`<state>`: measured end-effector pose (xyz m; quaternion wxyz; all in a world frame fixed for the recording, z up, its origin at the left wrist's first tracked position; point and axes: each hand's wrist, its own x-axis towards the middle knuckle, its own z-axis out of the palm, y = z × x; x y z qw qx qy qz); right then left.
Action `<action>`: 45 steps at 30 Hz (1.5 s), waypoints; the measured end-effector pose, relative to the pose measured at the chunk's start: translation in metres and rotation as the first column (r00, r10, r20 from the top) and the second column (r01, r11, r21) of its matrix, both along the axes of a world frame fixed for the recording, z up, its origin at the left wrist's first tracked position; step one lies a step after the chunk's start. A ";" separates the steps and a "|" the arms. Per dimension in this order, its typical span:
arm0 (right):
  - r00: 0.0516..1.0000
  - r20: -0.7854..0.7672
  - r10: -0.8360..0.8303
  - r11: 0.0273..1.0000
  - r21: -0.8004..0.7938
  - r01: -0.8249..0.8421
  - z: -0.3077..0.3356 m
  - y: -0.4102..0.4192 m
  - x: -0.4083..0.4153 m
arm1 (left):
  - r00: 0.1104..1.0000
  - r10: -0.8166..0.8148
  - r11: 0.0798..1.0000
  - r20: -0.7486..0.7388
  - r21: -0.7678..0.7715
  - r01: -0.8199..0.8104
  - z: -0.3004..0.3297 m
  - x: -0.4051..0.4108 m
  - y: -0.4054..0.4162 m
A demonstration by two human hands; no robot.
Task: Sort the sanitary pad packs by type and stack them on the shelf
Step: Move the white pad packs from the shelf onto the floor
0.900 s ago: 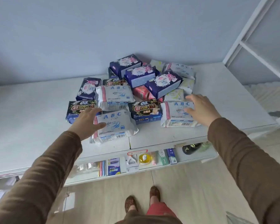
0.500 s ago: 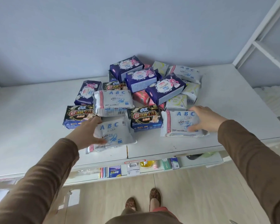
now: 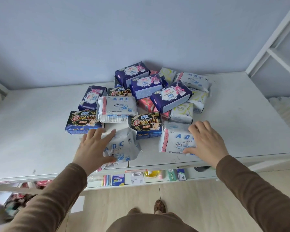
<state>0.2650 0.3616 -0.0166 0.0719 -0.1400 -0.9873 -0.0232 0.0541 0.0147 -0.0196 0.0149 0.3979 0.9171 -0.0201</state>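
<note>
Already, in the head view, each hand has its own white ABC pack at the lower middle of the frame, on the front edge of the shelf [image 3: 241, 118]. The left hand [image 3: 92, 148] lies on the tilted left ABC pack [image 3: 122, 146], fingers spread, thumb curling beneath its near edge. The right hand [image 3: 206, 141] clasps the right ABC pack [image 3: 174, 139], whose long axis runs across the frame. The mixed heap [image 3: 147, 94] lies just behind.
</note>
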 end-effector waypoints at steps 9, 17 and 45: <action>0.993 0.007 0.117 0.939 -0.327 -0.108 -0.012 -0.001 0.009 | 0.977 -0.060 0.997 0.205 -0.032 0.068 -0.001 0.001 -0.011; 0.982 0.178 -0.066 0.901 -0.412 0.135 -0.016 -0.030 0.017 | 0.951 0.100 0.992 0.291 0.045 -0.118 -0.002 0.007 -0.033; 0.982 0.183 -0.037 0.803 -0.580 0.138 -0.072 -0.409 0.099 | 0.936 0.135 0.973 0.325 0.137 -0.188 -0.053 0.112 -0.416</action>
